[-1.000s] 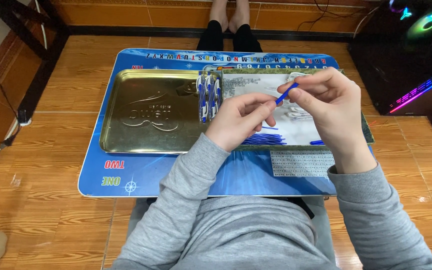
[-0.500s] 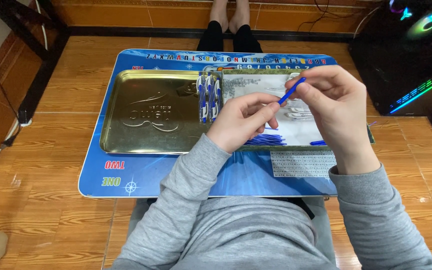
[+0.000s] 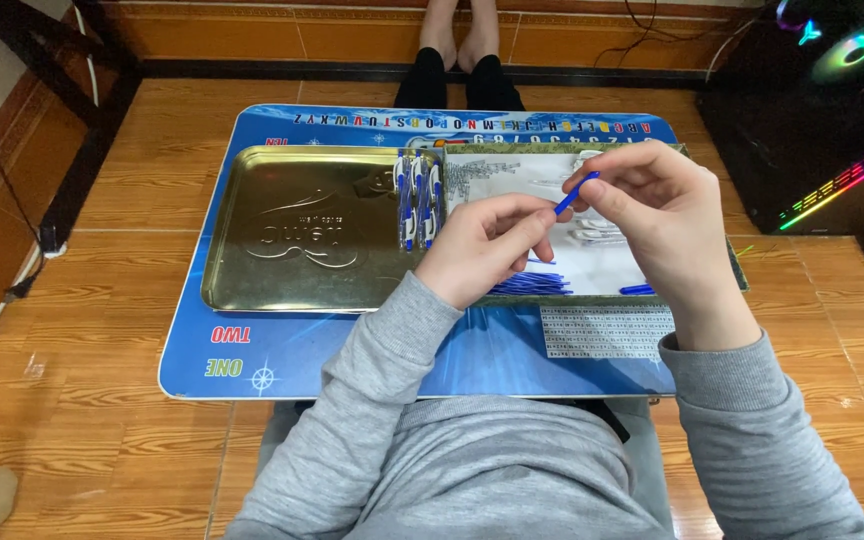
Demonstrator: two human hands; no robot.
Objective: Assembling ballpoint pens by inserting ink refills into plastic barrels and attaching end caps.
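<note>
Both hands meet over the white tray's middle, at the table's far right. The right hand (image 3: 667, 225) pinches the upper end of a blue refill (image 3: 576, 192); the left hand (image 3: 487, 245) pinches its lower end. Finished pens (image 3: 418, 200) lie at the gold tray's (image 3: 282, 235) right edge.

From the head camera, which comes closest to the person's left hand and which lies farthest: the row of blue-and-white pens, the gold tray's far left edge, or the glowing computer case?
Measured from the left hand:
1. Row of blue-and-white pens, just to the hand's left, at the gold tray's right end.
2. Gold tray's far left edge, across the tray, farther left.
3. Glowing computer case, far off on the floor at upper right.
</note>
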